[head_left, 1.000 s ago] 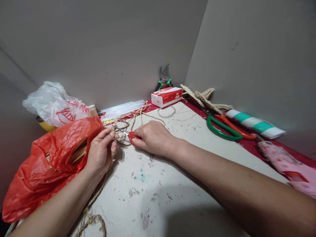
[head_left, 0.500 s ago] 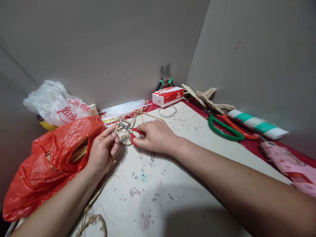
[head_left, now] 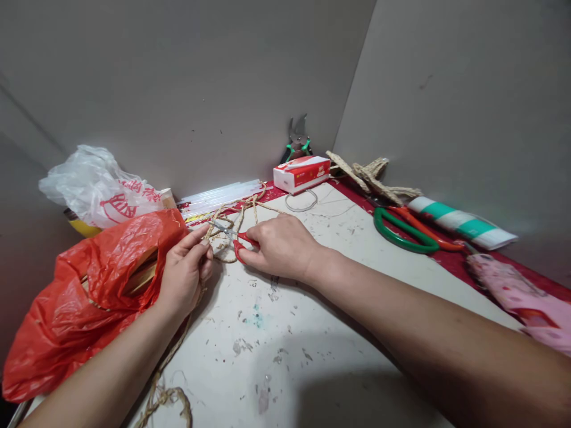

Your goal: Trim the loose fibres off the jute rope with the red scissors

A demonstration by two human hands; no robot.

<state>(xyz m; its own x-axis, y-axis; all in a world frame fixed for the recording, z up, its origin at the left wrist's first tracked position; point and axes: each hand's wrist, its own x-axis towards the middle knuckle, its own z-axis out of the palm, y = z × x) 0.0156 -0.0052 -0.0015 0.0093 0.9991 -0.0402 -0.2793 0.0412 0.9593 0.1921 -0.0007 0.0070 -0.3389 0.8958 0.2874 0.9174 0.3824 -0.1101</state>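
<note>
R hand (head_left: 281,246) clamped on small red-handled scissors (head_left: 236,241), blades apart at jute twine (head_left: 223,223), L hand (head_left: 185,273) pinching twine just left, red plastic bag (head_left: 84,297) beside.

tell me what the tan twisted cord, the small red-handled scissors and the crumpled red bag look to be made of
Tan twisted cord: likely jute or similar plant fibre, matte, with fuzzy, frayed strands.
Small red-handled scissors: dull grey metal blades; the red handles look plastic or coated, too hidden to tell.
Crumpled red bag: thin plastic film, glossy, with sharp creases and highlights.
</note>
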